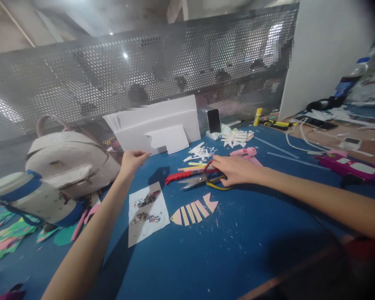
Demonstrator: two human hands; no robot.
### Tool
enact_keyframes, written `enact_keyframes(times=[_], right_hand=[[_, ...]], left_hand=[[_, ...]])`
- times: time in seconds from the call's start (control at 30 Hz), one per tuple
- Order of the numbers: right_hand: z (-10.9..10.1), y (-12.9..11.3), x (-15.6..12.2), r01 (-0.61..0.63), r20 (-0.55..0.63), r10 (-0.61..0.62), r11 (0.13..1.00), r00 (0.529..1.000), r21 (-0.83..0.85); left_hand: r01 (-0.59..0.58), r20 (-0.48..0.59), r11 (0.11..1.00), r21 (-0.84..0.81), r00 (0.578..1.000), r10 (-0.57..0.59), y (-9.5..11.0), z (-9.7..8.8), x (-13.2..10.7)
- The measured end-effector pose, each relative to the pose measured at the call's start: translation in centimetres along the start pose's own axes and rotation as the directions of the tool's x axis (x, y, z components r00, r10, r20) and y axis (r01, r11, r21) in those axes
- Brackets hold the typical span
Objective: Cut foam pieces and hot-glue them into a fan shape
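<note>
My right hand [239,170] grips a pair of scissors [195,181] by the handles, one red and one yellow, with the blades pointing left just over the table. Behind the blades lies a red-handled tool [178,176], partly covered by the scissors. My left hand [133,161] is raised above the table in front of white sheets, its fingertips pressed together; whether anything is between them I cannot make out. Between my arms a paper fish cut into strips [192,212] lies on the table. To its left is a white paper [148,237] with two piles of glitter [148,216].
White boards [162,112] and a phone [214,121] stand at the back. Paper scraps [200,153] and a pink glue gun [244,153] lie beyond my right hand. A backpack [68,156] and a jug [34,198] are at left, a magenta device [350,166] at right.
</note>
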State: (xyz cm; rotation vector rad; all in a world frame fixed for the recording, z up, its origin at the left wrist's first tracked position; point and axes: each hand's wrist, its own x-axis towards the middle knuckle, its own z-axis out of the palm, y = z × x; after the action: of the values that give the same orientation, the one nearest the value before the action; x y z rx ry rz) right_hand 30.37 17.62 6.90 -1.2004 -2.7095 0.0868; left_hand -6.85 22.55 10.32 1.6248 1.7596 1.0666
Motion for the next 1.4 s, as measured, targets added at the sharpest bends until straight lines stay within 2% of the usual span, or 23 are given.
enact_keyframes(times=[0.13,0.2,0.3,0.4,0.57,0.7,1.1,1.4], right_hand=[[-2.0,0.3,0.3,-0.078,-0.070,0.087,0.990,0.994,0.121],[-2.7,-0.2,0.4,-0.103,-0.059,0.118,0.970,0.991,0.221],[-3.3,-1.9,0.6,-0.134,0.060,0.120,0.901,0.991,0.411],[-3.1,-4.2,0.9,-0.158,0.205,0.041,0.790,0.978,0.593],[-1.8,-6.2,2.2,-0.187,0.258,-0.017,0.641,0.966,0.745],[-0.6,-6.0,3.4,-0.236,0.288,0.011,0.601,0.958,0.763],[1.5,-6.4,5.5,-0.277,0.317,0.040,0.594,0.948,0.755],[1.6,-6.3,5.9,-0.320,0.327,0.108,0.621,0.939,0.715]], left_hand=[[-0.025,-0.003,1.000,0.009,1.000,0.025,0.2,0.2,-0.5],[-0.032,-0.003,0.999,0.021,0.999,0.032,0.3,0.5,-0.8],[-0.042,0.008,0.998,0.045,0.999,0.042,0.6,1.0,-1.2],[-0.059,0.033,0.996,0.063,0.998,0.057,0.9,1.6,-1.8],[-0.090,0.076,0.992,0.085,0.994,0.084,1.1,2.5,-2.7],[-0.114,0.110,0.988,0.108,0.989,0.102,1.2,2.9,-3.4],[-0.116,0.152,0.978,0.175,0.984,0.089,2.0,3.8,-4.0],[-0.079,0.148,0.983,0.169,0.987,0.054,1.7,4.0,-4.0]])
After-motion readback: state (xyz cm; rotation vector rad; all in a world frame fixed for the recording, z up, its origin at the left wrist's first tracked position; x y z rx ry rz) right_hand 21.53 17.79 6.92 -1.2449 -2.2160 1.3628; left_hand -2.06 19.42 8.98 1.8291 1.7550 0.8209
